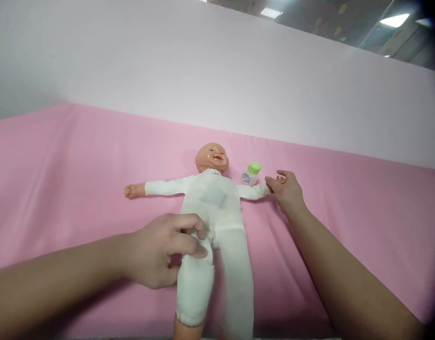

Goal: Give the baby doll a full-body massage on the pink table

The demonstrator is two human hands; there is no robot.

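A baby doll [212, 203] with a bald plastic head and a white cloth body lies face up, arms spread, legs towards me. My left hand [164, 250] is closed on the doll's leg at the left of the picture, fingers curled over the thigh where the cloth is bunched. At the right, my right hand [288, 191] pinches the doll's hand at the cuff of the sleeve. A small clear bottle [250, 174] with a green cap stands tilted beside the doll's head, just above that arm.
Pink cloth [107, 156] with soft creases covers the surface under the doll. Behind it rises a plain white wall or panel [203, 71]. Along the top right runs a glass-like strip [309, 23] with bright lights.
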